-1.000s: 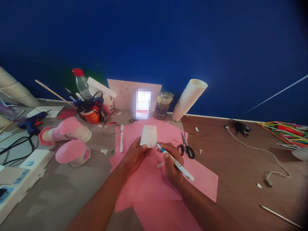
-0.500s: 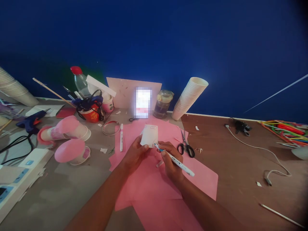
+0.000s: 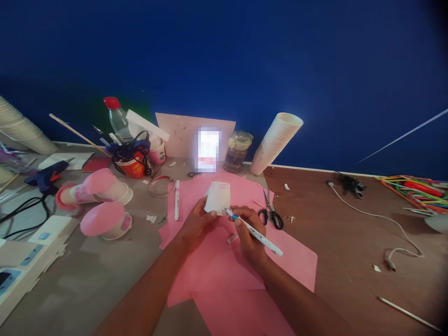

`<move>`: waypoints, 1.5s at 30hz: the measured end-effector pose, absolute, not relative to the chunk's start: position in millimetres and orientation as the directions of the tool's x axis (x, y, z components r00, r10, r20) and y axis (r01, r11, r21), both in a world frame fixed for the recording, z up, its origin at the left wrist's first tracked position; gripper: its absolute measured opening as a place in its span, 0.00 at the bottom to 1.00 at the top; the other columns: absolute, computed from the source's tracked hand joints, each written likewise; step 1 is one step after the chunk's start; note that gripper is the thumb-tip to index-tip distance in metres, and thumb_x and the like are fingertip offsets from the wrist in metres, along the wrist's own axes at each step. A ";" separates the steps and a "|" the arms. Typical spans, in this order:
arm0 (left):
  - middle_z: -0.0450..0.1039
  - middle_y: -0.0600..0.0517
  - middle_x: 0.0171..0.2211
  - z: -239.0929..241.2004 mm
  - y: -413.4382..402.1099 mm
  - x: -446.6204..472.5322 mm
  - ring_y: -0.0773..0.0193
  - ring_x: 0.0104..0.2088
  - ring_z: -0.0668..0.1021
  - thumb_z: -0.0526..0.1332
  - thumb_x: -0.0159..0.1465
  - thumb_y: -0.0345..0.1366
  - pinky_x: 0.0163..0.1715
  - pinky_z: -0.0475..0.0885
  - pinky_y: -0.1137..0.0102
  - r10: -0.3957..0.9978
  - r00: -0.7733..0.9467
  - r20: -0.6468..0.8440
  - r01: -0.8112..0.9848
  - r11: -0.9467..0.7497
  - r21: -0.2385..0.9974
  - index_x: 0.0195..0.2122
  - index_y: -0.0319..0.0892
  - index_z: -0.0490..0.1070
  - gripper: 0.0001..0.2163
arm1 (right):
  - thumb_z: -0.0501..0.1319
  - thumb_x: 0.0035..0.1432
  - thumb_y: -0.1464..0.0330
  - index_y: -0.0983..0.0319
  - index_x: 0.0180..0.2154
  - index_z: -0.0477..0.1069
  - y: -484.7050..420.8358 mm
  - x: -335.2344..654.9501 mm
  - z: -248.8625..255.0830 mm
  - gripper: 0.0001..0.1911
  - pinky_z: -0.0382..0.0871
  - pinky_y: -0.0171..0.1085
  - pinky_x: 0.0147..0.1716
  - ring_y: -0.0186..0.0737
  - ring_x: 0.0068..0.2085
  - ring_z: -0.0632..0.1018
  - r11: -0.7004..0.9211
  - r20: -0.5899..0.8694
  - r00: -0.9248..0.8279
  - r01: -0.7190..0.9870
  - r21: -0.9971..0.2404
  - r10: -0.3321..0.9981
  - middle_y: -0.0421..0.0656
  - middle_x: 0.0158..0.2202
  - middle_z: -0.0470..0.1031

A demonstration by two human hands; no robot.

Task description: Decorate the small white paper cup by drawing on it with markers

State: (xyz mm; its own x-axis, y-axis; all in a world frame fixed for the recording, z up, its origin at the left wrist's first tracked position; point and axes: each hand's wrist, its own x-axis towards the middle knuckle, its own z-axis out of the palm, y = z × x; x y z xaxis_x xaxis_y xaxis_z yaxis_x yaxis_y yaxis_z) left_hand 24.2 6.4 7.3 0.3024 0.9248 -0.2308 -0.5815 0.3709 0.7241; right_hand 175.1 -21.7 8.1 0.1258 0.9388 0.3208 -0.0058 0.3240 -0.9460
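Note:
My left hand (image 3: 196,221) is closed around a white paper cup (image 3: 217,198), thumb along its lower edge. A small pinkish outline is drawn near the cup's upper right. In my right hand (image 3: 250,235) a white marker (image 3: 261,239) with a blue collar is gripped like a pen, its tip at the cup's lower right side. Both hands are above overlapping pink paper sheets (image 3: 217,275). A pink-white marker (image 3: 177,200) lies left of the cup, and black-handled scissors (image 3: 270,214) lie to the right. A small pale cap-like piece (image 3: 232,239) sits beneath my hands.
Behind stand a blurred bright screen (image 3: 209,149), a lidded glass jar (image 3: 238,151) and a leaning cup stack (image 3: 276,143). At left are pink-topped cups (image 3: 105,221), a tape ring (image 3: 162,186), a glue gun (image 3: 47,177) and a power strip (image 3: 38,252). A cable (image 3: 378,212) lies at right.
The marker tip has shifted very slightly at the cup's lower right. Both hands keep their hold, and the view has moved a touch.

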 end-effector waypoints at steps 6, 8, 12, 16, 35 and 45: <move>0.73 0.49 0.45 6.2 7.7 24.4 0.61 0.44 0.74 0.72 0.53 0.36 0.42 0.68 0.67 0.927 0.301 -0.225 -0.581 0.365 0.727 0.50 0.46 0.69 0.24 | 0.58 0.60 0.65 0.59 0.38 0.72 -21.0 174.8 8.2 0.07 0.72 0.33 0.19 0.40 0.35 0.78 0.351 0.351 0.137 0.021 -0.936 0.926 0.46 0.38 0.74; 0.72 0.48 0.45 5.4 7.7 24.2 0.60 0.44 0.74 0.71 0.53 0.37 0.42 0.68 0.67 0.928 0.298 -0.222 -0.569 0.360 0.739 0.51 0.46 0.68 0.24 | 0.59 0.60 0.66 0.59 0.38 0.72 -20.6 174.5 8.7 0.06 0.74 0.35 0.23 0.40 0.37 0.78 0.362 0.361 0.141 0.020 -0.932 0.922 0.45 0.37 0.74; 0.73 0.48 0.46 4.2 7.0 24.1 0.59 0.45 0.74 0.72 0.53 0.38 0.42 0.68 0.66 0.929 0.296 -0.224 -0.556 0.358 0.750 0.52 0.47 0.68 0.25 | 0.58 0.61 0.65 0.58 0.39 0.71 -20.3 174.4 9.1 0.06 0.74 0.36 0.23 0.40 0.36 0.77 0.366 0.364 0.128 0.008 -0.931 0.923 0.45 0.38 0.74; 0.73 0.49 0.45 3.5 7.0 24.3 0.61 0.44 0.74 0.72 0.53 0.37 0.41 0.68 0.68 0.929 0.288 -0.233 -0.560 0.360 0.746 0.51 0.47 0.69 0.25 | 0.58 0.62 0.65 0.58 0.39 0.71 -20.1 174.7 9.8 0.06 0.75 0.37 0.25 0.39 0.35 0.77 0.357 0.357 0.138 0.028 -0.934 0.924 0.44 0.38 0.74; 0.75 0.50 0.44 4.2 7.4 25.6 0.61 0.44 0.76 0.72 0.52 0.36 0.43 0.69 0.67 0.931 0.290 -0.220 -0.584 0.355 0.730 0.50 0.47 0.69 0.24 | 0.58 0.61 0.64 0.58 0.39 0.71 -18.4 174.6 12.0 0.07 0.71 0.33 0.19 0.37 0.31 0.75 0.367 0.376 0.150 0.086 -0.926 0.914 0.43 0.35 0.74; 0.75 0.48 0.44 6.4 7.5 25.4 0.59 0.43 0.76 0.73 0.50 0.36 0.43 0.69 0.67 0.934 0.262 -0.243 -0.582 0.354 0.732 0.50 0.46 0.70 0.26 | 0.58 0.61 0.63 0.58 0.40 0.70 -19.1 173.6 12.6 0.08 0.64 0.29 0.10 0.37 0.30 0.77 0.331 0.335 0.133 0.049 -0.942 0.933 0.44 0.37 0.74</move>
State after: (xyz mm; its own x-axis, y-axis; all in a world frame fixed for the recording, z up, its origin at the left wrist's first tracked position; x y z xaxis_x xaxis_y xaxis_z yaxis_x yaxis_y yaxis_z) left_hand 25.4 7.5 6.4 0.2619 0.9339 -0.2434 -0.5822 0.3540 0.7319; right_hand 173.6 -19.1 12.6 0.1326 0.9329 0.3349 0.0491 0.3313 -0.9422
